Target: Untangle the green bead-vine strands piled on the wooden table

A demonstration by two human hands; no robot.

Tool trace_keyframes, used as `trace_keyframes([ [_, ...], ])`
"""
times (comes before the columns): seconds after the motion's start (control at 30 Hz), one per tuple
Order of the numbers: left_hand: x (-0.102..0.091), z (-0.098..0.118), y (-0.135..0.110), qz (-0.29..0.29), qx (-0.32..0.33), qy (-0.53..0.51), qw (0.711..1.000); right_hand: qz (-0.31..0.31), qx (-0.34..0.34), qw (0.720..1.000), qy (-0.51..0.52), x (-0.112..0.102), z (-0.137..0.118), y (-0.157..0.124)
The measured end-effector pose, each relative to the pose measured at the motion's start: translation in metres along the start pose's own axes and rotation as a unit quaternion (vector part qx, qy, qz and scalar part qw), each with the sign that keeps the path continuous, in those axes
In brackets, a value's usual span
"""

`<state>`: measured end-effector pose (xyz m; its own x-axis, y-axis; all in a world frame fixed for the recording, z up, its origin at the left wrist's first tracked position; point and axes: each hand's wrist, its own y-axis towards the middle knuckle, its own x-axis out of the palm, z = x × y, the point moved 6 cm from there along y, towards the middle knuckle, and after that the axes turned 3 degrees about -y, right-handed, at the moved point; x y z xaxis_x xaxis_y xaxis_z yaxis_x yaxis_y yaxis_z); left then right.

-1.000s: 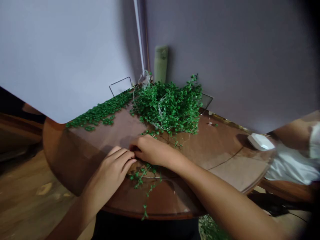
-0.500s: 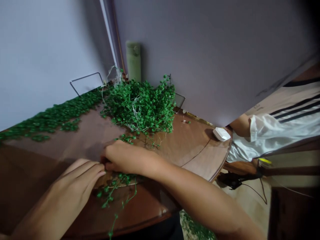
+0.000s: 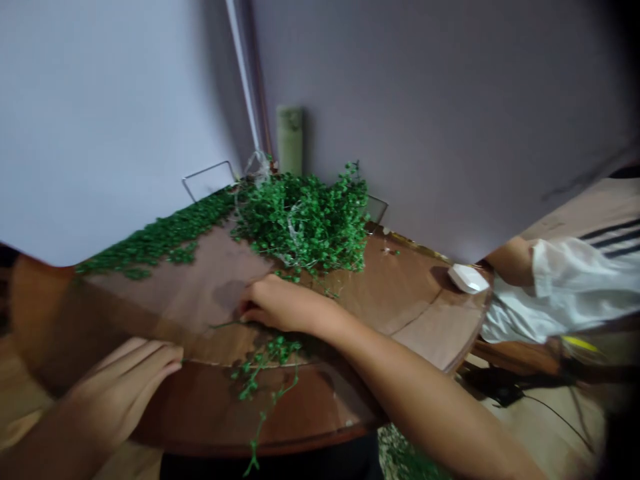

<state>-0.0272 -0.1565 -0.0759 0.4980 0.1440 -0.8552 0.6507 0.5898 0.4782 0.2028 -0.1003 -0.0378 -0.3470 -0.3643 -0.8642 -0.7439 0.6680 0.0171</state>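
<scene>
My right hand [image 3: 275,303] is over the middle of the wooden table [image 3: 200,413], its fingers pinched on a green plastic plant sprig, whose thin stem [image 3: 225,325] sticks out to the left. Lower left, my left hand [image 3: 133,377] has its fingers pressed together at the table's near side; a tiny green speck shows at the fingertips, too small to name. Below my right wrist lies a loose green sprig [image 3: 275,353], and one strand hangs over the front edge. Behind my right hand stands a large heap of green sprigs [image 3: 315,220] with pale threads tangled in it.
A flat row of green pieces [image 3: 160,237] runs along the back left edge. Against the wall are a green bottle-like object [image 3: 290,140] and a wire frame [image 3: 207,173]. A white box [image 3: 469,279] sits at the right edge, beside another person's white sleeve [image 3: 565,267].
My hands have come apart: the left moved left and down, the right slightly right with a stem now showing. The view has shifted, so the table appears further right and lower.
</scene>
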Motion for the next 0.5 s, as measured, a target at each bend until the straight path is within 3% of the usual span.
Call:
trace_keyframes([
  [0.17, -0.03, -0.05, 0.043, -0.073, -0.124, 0.161, 0.976, 0.04, 0.006, 0.998, 0.055, -0.004, 0.003, 0.001],
  [0.27, -0.035, -0.072, 0.064, -0.084, -0.14, 0.204, 0.965, 0.038, 0.024, 0.995, 0.091, -0.004, 0.005, 0.0],
  [0.3, -0.036, -0.072, 0.07, -0.063, -0.14, 0.206, 0.966, 0.035, 0.027, 0.994, 0.103, -0.003, 0.005, 0.0],
  [0.37, -0.037, -0.059, 0.077, 0.001, -0.135, 0.186, 0.973, 0.034, 0.031, 0.988, 0.149, -0.003, 0.006, 0.0],
  [0.43, -0.034, -0.03, 0.081, 0.063, -0.125, 0.13, 0.982, 0.041, 0.034, 0.974, 0.22, -0.003, 0.007, -0.001],
  [0.5, -0.021, 0.007, 0.084, 0.055, -0.113, 0.04, 0.991, 0.062, 0.033, 0.965, 0.253, -0.007, 0.007, -0.001],
])
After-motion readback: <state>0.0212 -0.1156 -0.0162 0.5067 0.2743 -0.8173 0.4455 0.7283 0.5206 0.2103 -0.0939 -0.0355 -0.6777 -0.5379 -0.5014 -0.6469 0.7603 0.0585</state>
